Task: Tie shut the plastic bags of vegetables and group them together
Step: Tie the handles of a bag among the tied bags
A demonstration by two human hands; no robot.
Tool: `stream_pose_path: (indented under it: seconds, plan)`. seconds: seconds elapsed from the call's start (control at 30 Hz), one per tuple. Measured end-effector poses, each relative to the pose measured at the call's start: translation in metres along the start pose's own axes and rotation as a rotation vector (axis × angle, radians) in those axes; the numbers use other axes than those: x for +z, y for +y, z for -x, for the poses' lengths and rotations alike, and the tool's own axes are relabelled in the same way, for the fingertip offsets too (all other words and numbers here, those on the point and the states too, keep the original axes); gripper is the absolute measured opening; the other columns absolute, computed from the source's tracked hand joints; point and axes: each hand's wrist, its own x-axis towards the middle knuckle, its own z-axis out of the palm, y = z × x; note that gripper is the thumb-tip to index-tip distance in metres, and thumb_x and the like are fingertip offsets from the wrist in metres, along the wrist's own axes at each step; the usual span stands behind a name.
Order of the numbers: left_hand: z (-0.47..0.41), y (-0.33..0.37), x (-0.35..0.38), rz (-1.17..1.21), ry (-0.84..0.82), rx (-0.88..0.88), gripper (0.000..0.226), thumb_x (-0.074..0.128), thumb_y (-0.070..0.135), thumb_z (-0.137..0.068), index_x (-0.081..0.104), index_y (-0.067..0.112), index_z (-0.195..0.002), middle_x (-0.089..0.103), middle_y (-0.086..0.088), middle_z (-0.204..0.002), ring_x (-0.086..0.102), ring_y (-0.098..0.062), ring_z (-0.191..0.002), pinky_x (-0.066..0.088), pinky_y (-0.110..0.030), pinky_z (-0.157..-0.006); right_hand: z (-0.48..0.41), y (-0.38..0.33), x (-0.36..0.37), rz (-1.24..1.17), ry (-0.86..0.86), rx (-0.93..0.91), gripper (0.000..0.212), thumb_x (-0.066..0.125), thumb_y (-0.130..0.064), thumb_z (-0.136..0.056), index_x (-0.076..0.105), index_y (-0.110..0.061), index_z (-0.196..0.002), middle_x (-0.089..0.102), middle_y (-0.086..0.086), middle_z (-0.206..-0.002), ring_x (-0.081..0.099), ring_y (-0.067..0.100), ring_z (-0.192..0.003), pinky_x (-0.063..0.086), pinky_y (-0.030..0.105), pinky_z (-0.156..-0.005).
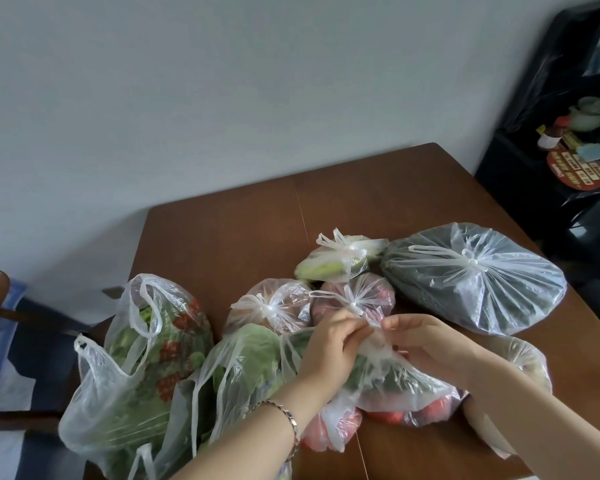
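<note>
Nearest the lens, the left hand and right hand pinch the handles of a bag of greens and tomatoes in curled fingers, apparently knotting it at the desk's near middle; tied bags cluster just beyond, open bags wait left.

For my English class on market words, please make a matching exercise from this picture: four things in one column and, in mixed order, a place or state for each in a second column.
Things
1. dark-leaf bag
2. red-flecked bag
3. middle bag
4. bracelet

Places or states
A. on the left wrist
B. top pinched by the left hand and the right hand
C. tied, at the far right of the table
D. untied, handles loose, at the left

Pairs: 1-C, 2-D, 3-B, 4-A
</note>
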Motion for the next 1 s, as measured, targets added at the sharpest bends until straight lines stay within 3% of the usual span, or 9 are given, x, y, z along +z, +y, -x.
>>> stream_pose_path:
  seconds: [0.07,0.17,0.27,0.4,0.5,0.63,0.83,0.93,1.0]
  plan:
    - [-0.002,0.003,-0.001,0.028,-0.019,-0.116,0.024,0.052,0.021,-0.092,0.069,0.007,-0.101,0.061,0.002,-0.09,0.057,-0.012,-0.088,0.047,-0.019,-0.079,0.001,0.003,0.002,0.193,0.024,-0.086,0.018,0.069,0.002,-0.063,0.075,-0.01,-0.075,0.072,0.012,-0.075,0.066,0.017,-0.064,0.054,0.019,-0.058]
    - [-0.008,0.007,-0.001,0.11,-0.089,-0.308,0.023,0.051,0.021,-0.094,0.069,0.012,-0.104,0.063,0.006,-0.086,0.057,-0.008,-0.081,0.042,-0.008,-0.066,0.002,0.012,0.005,0.819,0.223,-0.309,0.023,0.072,-0.009,-0.075,0.074,-0.032,-0.079,0.071,-0.005,-0.066,0.052,0.005,-0.05,0.04,0.009,-0.05]
    - [-0.013,0.011,-0.004,0.212,-0.107,-0.412,0.023,0.054,0.023,-0.093,0.071,0.01,-0.1,0.061,0.006,-0.077,0.053,0.001,-0.068,0.04,-0.002,-0.057,0.0,0.014,0.009,1.208,0.37,-0.574,0.007,0.07,-0.015,-0.079,0.073,-0.021,-0.082,0.067,-0.011,-0.076,0.059,0.002,-0.069,0.039,0.001,-0.068]
    - [-0.016,0.013,-0.005,0.219,-0.045,-0.451,0.021,0.058,0.022,-0.09,0.073,0.008,-0.095,0.062,0.005,-0.076,0.053,-0.003,-0.069,0.037,-0.001,-0.057,-0.008,0.018,0.0,1.604,0.373,-0.798,0.014,0.071,-0.021,-0.076,0.065,-0.01,-0.071,0.063,0.001,-0.072,0.062,0.019,-0.065,0.047,0.015,-0.062]
    - [-0.015,0.013,-0.003,0.141,-0.032,-0.441,0.021,0.059,0.024,-0.089,0.073,0.009,-0.092,0.064,0.004,-0.075,0.056,-0.006,-0.071,0.039,-0.003,-0.06,-0.009,0.023,-0.002,1.816,0.406,-0.848,0.013,0.07,-0.024,-0.077,0.062,-0.016,-0.07,0.059,-0.001,-0.083,0.057,0.02,-0.081,0.053,0.031,-0.075]
    - [-0.012,0.009,-0.001,-0.027,0.005,-0.433,0.023,0.055,0.026,-0.091,0.072,0.011,-0.092,0.071,-0.005,-0.087,0.063,-0.017,-0.081,0.045,-0.024,-0.07,-0.009,0.036,-0.01,1.808,0.328,-0.845,0.021,0.046,-0.031,-0.082,0.059,-0.019,-0.069,0.043,-0.005,-0.095,0.041,0.018,-0.095,0.032,0.027,-0.092]
    - [-0.017,-0.004,-0.002,-0.076,0.027,-0.474,0.027,0.054,0.025,-0.092,0.073,0.006,-0.086,0.072,-0.007,-0.086,0.063,-0.019,-0.08,0.047,-0.028,-0.071,-0.006,0.046,-0.013,1.643,0.309,-0.705,0.023,0.046,-0.034,-0.082,0.058,-0.019,-0.07,0.053,-0.003,-0.091,0.039,0.013,-0.093,0.034,0.027,-0.086]
    - [-0.027,0.004,-0.013,-0.045,0.013,-0.353,0.023,0.056,0.022,-0.091,0.074,0.007,-0.09,0.073,-0.006,-0.088,0.06,-0.013,-0.076,0.046,-0.017,-0.067,-0.007,0.036,-0.003,1.566,0.336,-0.52,0.024,0.055,-0.039,-0.084,0.056,-0.019,-0.096,0.05,-0.001,-0.111,0.041,0.017,-0.11,0.034,0.032,-0.098]
    - [-0.033,0.015,-0.022,0.001,-0.111,-0.26,0.02,0.057,0.022,-0.09,0.073,0.011,-0.096,0.072,-0.002,-0.092,0.061,-0.011,-0.081,0.044,-0.012,-0.071,-0.01,0.026,0.004,1.564,0.333,-0.412,0.047,0.061,-0.041,-0.082,0.043,-0.019,-0.12,0.045,-0.005,-0.122,0.039,0.015,-0.117,0.028,0.028,-0.105]
